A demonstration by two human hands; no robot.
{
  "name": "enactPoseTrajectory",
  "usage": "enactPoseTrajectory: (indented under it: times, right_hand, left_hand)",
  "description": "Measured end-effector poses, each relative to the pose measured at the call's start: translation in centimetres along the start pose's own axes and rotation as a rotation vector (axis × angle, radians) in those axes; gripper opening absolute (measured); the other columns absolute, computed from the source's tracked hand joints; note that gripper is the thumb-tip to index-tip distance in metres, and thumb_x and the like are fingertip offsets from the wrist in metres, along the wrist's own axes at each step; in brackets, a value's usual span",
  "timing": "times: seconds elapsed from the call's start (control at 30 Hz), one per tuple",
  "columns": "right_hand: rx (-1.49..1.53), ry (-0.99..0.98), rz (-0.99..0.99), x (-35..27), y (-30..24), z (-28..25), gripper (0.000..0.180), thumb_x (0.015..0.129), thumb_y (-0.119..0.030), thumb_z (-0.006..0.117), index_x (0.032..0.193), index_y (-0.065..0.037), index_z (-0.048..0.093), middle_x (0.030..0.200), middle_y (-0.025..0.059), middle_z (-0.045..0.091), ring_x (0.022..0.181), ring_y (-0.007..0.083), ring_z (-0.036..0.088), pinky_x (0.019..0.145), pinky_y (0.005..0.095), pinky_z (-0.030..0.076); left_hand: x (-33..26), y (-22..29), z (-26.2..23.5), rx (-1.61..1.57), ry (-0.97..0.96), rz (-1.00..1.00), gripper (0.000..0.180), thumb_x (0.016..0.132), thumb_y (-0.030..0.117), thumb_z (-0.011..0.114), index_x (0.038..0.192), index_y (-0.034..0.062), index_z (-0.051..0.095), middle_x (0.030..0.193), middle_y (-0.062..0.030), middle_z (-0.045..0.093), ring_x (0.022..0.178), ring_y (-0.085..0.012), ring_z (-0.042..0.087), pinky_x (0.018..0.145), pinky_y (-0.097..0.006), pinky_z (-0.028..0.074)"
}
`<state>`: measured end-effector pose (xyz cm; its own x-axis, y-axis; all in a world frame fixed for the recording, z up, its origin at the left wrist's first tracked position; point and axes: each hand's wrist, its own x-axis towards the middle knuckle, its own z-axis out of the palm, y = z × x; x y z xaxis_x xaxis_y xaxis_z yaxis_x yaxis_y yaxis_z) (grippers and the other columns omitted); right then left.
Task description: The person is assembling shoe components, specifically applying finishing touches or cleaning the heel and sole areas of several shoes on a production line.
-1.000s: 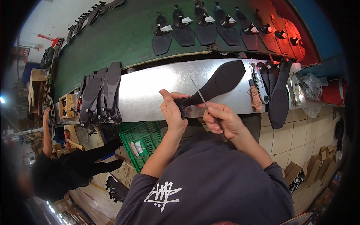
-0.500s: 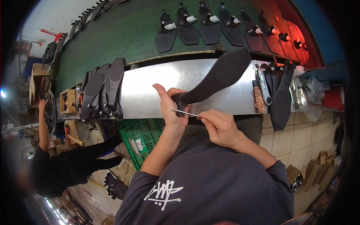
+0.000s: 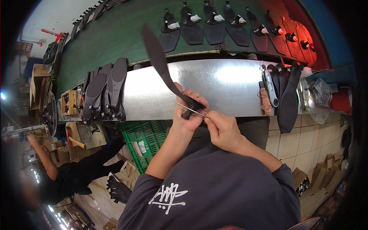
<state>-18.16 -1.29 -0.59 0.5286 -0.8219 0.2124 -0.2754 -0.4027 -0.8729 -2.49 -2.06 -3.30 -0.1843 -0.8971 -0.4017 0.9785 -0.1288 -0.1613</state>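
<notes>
My left hand [image 3: 187,122] is closed around the heel end of a black heeled shoe [image 3: 158,59]. Its long sole slants up and to the left, out over the metal ledge. A thin metal rod-like tool [image 3: 181,104] lies across the heel part, and its exact kind I cannot make out. My right hand [image 3: 226,130] pinches the near end of this tool between thumb and fingers, close beside my left palm. The fingers of my left hand partly hide the heel.
Past the metal ledge [image 3: 149,101] runs a green conveyor [image 3: 130,27] bearing a row of black shoes [image 3: 214,30], red-lit at right. More shoes [image 3: 96,86] are stacked left; a cutter knife [image 3: 271,90] lies right. Below left are a green crate [image 3: 143,134] and another person [image 3: 73,172].
The shoe has swung in my left hand, its toe moving from upper right to upper left. My right hand stays nearly in place with the tool. The other person's arm has lowered.
</notes>
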Motion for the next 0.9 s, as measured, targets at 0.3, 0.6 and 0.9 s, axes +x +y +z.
enactPoseTrajectory:
  times: [0.3, 0.6, 0.9]
  right_hand:
    - [-0.036, -0.078, -0.134, -1.1, -0.4, 1.0, 0.007, 0.086, -0.006, 0.060, 0.087, -0.005, 0.053, 0.071, 0.0126, 0.055, 0.062, 0.0330, 0.058, 0.054, 0.0405, 0.046]
    - [0.064, 0.005, 0.058, 0.1, 0.4, -0.5, 0.006, 0.088, -0.001, 0.055, 0.083, -0.001, 0.058, 0.065, 0.0110, 0.055, 0.051, 0.0224, 0.052, 0.051, 0.0312, 0.042]
    - [0.055, 0.063, 0.176, 2.2, 1.7, -2.9, 0.007, 0.089, 0.000, 0.053, 0.087, 0.002, 0.059, 0.066, 0.0085, 0.055, 0.053, 0.0161, 0.050, 0.051, 0.0289, 0.040]
  left_hand:
    - [0.5, 1.3, -0.3, 0.266, 0.118, 0.197, 0.038, 0.089, 0.043, 0.063, 0.067, 0.0144, 0.049, 0.062, 0.0012, 0.047, 0.065, -0.0188, 0.051, 0.066, -0.034, 0.045]
    - [-5.5, 10.4, 4.3, 0.728, 0.233, 0.794, 0.028, 0.088, 0.035, 0.058, 0.089, 0.0068, 0.062, 0.085, -0.0032, 0.065, 0.074, -0.0190, 0.064, 0.069, -0.036, 0.052]
    - [-14.6, 23.6, 6.4, 1.840, 0.811, 1.475, 0.043, 0.092, 0.029, 0.060, 0.119, -0.0046, 0.061, 0.112, -0.0149, 0.064, 0.112, -0.0236, 0.056, 0.097, -0.035, 0.042]
